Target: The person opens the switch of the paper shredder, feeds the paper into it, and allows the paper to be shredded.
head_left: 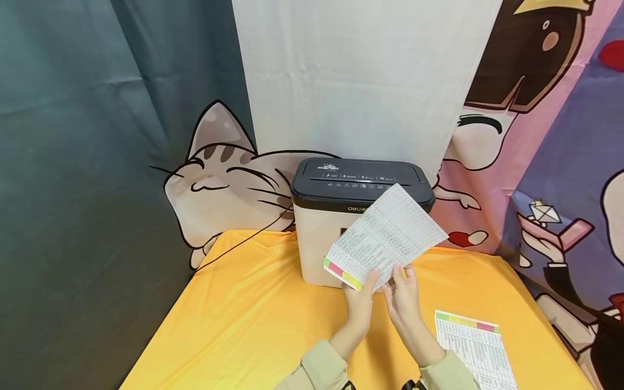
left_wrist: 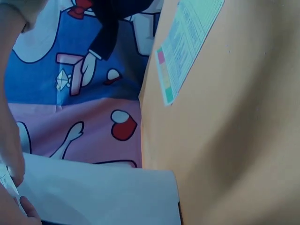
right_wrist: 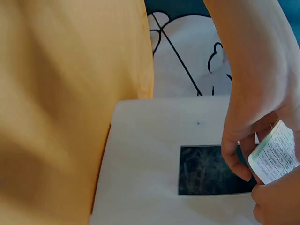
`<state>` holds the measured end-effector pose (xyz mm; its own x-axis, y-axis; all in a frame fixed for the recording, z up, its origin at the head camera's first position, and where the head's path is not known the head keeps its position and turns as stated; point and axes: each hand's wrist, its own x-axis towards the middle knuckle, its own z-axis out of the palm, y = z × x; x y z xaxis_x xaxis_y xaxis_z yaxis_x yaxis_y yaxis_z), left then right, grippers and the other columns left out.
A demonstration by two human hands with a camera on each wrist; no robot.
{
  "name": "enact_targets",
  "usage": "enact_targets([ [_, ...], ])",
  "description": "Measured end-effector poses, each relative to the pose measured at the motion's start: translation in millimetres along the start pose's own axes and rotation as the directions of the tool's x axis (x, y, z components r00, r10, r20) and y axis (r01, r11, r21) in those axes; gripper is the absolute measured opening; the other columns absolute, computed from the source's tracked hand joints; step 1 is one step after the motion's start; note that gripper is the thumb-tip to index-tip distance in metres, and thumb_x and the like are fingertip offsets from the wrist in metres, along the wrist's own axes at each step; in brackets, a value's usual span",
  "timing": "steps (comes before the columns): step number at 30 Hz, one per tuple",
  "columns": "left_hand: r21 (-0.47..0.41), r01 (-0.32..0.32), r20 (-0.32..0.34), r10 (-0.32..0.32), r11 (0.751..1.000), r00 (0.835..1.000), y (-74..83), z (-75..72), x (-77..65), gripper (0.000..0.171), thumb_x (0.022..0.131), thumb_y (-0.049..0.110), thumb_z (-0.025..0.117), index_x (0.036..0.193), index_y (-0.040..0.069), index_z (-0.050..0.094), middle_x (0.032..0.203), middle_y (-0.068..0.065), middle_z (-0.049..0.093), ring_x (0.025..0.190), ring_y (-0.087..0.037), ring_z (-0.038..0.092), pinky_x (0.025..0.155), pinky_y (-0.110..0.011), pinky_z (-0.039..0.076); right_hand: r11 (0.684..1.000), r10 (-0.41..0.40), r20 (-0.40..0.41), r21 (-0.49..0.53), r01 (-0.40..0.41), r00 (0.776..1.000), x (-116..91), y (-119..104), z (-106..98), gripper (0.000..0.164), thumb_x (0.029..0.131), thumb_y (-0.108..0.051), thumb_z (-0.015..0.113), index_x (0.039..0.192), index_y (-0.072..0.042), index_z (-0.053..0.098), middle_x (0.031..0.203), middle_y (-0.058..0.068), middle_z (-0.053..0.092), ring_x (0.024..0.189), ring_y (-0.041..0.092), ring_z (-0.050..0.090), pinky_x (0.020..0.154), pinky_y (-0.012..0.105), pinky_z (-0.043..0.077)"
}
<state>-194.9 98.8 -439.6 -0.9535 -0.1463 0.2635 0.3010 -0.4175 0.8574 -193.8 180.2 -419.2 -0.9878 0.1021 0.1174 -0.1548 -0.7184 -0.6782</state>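
Observation:
A printed paper sheet point(head_left: 385, 238) with small table rows and a green, red and yellow strip along one edge is held tilted in front of a paper shredder point(head_left: 317, 244). My left hand point(head_left: 359, 303) pinches its lower edge near the yellow part, thumb on the printed side. Just to the right, my right hand point(head_left: 403, 298) pinches the same edge close to the lower corner. The sheet's upper part overlaps the shredder's dark lid point(head_left: 351, 179) and slot in the head view. Only a small piece of the sheet point(right_wrist: 276, 154) shows between the hands in the right wrist view.
Another printed sheet point(head_left: 473, 346) with a coloured top strip lies on the yellow tablecloth point(head_left: 244, 314), right of my right forearm. A thin dark cord point(head_left: 244, 238) runs left from the shredder. Cartoon-printed curtains point(head_left: 361, 81) hang behind.

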Motion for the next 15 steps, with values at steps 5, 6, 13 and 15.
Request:
enact_targets([
  [5, 0.065, 0.017, -0.030, -0.015, 0.998, 0.999, 13.1, -3.4, 3.9, 0.035, 0.084, 0.010, 0.058, 0.117, 0.013, 0.050, 0.113, -0.005, 0.060, 0.103, -0.014, 0.058, 0.084, -0.024, 0.047, 0.998, 0.028, 0.017, -0.050, -0.027, 0.999, -1.9, 1.1, -3.5, 0.020, 0.094, -0.014, 0.034, 0.113, -0.015, 0.041, 0.104, -0.005, 0.058, 0.097, 0.008, 0.058, 0.085, 0.021, 0.046],
  [6, 0.081, 0.029, -0.037, -0.026, 0.996, 0.999, 14.6, -4.4, 5.0, 0.033, 0.083, 0.010, 0.059, 0.116, 0.013, 0.051, 0.112, -0.004, 0.061, 0.102, -0.014, 0.058, 0.084, -0.024, 0.047, 0.998, 0.027, 0.020, -0.062, -0.026, 0.999, -1.8, 0.9, -4.6, 0.020, 0.094, -0.013, 0.035, 0.112, -0.015, 0.042, 0.103, -0.005, 0.059, 0.095, 0.008, 0.058, 0.084, 0.020, 0.046],
  [13, 0.105, 0.081, -0.028, -0.078, 0.991, 0.997, 9.7, -18.4, 15.0, 0.032, 0.081, 0.012, 0.062, 0.112, 0.012, 0.054, 0.110, -0.006, 0.062, 0.100, -0.018, 0.060, 0.083, -0.026, 0.048, 0.990, -0.014, 0.039, -0.142, 0.020, 0.999, 4.7, -5.2, -18.3, 0.014, 0.093, -0.012, 0.036, 0.103, -0.014, 0.046, 0.092, -0.004, 0.060, 0.081, 0.007, 0.057, 0.076, 0.021, 0.048],
  [15, 0.097, 0.074, 0.002, -0.075, 0.992, 0.997, 4.4, -24.4, 18.5, 0.033, 0.081, 0.012, 0.062, 0.113, 0.010, 0.054, 0.111, -0.008, 0.061, 0.100, -0.019, 0.060, 0.081, -0.027, 0.049, 0.989, -0.022, 0.044, -0.147, 0.028, 0.999, 5.9, -8.9, -23.8, 0.014, 0.093, -0.011, 0.036, 0.101, -0.014, 0.048, 0.091, -0.004, 0.060, 0.079, 0.008, 0.057, 0.075, 0.022, 0.049],
])
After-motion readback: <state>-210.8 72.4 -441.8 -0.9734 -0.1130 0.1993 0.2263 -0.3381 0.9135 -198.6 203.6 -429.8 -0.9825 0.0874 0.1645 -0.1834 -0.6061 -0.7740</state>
